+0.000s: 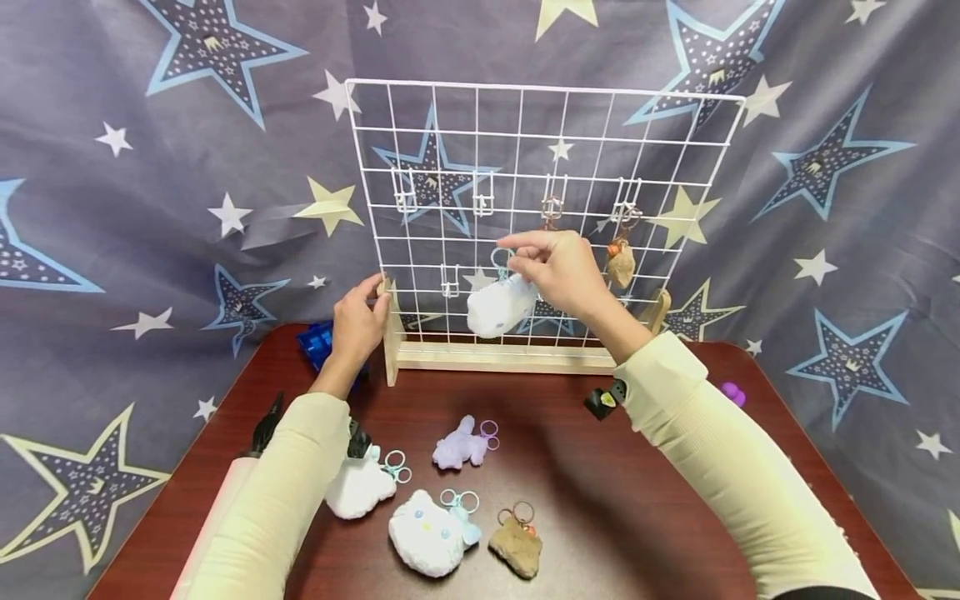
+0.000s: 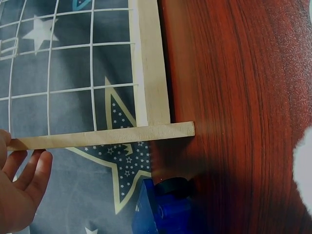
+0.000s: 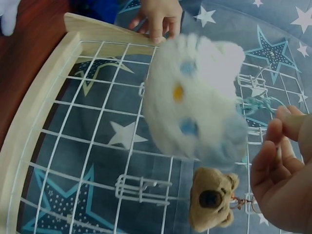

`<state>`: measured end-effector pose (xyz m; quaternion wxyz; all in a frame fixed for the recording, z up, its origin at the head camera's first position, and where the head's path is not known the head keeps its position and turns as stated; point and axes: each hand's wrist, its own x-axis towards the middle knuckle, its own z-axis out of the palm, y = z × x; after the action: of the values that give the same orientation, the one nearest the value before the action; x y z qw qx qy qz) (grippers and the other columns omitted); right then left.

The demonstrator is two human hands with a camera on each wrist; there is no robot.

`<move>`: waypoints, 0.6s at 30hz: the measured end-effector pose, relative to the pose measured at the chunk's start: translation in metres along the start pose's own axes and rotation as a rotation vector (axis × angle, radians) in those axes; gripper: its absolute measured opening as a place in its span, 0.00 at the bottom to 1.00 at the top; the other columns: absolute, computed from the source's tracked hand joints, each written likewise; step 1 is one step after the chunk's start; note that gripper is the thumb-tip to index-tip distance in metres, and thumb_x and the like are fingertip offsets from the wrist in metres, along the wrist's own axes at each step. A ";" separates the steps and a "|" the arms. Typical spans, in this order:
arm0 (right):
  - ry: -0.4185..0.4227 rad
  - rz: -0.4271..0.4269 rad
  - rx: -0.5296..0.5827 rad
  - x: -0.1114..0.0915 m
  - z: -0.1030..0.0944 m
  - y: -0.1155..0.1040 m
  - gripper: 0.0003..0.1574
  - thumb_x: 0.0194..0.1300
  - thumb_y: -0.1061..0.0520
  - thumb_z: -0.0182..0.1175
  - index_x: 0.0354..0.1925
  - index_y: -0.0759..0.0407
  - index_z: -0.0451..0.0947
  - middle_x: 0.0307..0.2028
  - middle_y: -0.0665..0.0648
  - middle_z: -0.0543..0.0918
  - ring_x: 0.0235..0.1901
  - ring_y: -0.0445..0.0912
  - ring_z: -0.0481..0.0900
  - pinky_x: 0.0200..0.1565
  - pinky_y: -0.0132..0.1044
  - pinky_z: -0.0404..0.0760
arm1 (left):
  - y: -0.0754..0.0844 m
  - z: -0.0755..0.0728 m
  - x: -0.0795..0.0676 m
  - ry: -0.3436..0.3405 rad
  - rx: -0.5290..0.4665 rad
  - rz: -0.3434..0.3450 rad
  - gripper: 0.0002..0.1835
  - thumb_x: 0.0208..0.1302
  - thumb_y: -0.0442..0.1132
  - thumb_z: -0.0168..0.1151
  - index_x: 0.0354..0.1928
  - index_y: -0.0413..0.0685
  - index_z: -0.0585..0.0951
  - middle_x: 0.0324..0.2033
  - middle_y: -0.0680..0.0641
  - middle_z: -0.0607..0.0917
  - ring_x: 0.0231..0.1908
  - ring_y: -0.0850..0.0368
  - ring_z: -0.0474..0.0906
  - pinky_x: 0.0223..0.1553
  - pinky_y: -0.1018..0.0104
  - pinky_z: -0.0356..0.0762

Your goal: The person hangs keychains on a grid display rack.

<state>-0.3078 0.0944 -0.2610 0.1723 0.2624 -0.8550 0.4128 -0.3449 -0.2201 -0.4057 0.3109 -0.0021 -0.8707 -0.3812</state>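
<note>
Fingers (image 3: pixel 292 125) dangle plush (image 3: pixel 200 107); right wrist view adds nose (image 3: pixel 178 92).

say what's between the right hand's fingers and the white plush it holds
A light-blue keyring, linking the fingers to the white plush; the right wrist view shows this.

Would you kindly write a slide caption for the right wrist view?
A right hand holds a white plush keychain before a wire grid, near a hanging brown bear.
</note>
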 end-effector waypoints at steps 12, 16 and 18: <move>0.112 0.076 0.097 0.026 0.009 -0.009 0.16 0.66 0.60 0.68 0.52 0.50 0.88 0.38 0.58 0.92 0.27 0.45 0.86 0.23 0.25 0.71 | 0.001 0.003 -0.001 -0.011 0.001 0.002 0.21 0.69 0.39 0.65 0.63 0.46 0.81 0.47 0.35 0.88 0.47 0.38 0.87 0.56 0.44 0.80; 0.138 0.066 0.109 0.034 0.011 -0.013 0.16 0.65 0.61 0.68 0.51 0.50 0.88 0.38 0.59 0.92 0.24 0.41 0.84 0.23 0.25 0.72 | 0.001 0.001 -0.001 -0.011 0.008 -0.002 0.21 0.70 0.39 0.65 0.63 0.46 0.81 0.48 0.35 0.89 0.47 0.38 0.87 0.55 0.45 0.80; 0.144 0.073 0.120 0.037 0.013 -0.014 0.16 0.65 0.61 0.68 0.51 0.50 0.88 0.38 0.60 0.92 0.24 0.44 0.84 0.22 0.24 0.71 | 0.000 0.000 0.000 -0.007 0.013 -0.003 0.21 0.70 0.38 0.65 0.63 0.46 0.81 0.48 0.35 0.89 0.47 0.38 0.87 0.55 0.45 0.81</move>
<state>-0.3302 0.0658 -0.2411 0.2023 0.2106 -0.8230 0.4872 -0.3449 -0.2198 -0.4057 0.3073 0.0002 -0.8742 -0.3759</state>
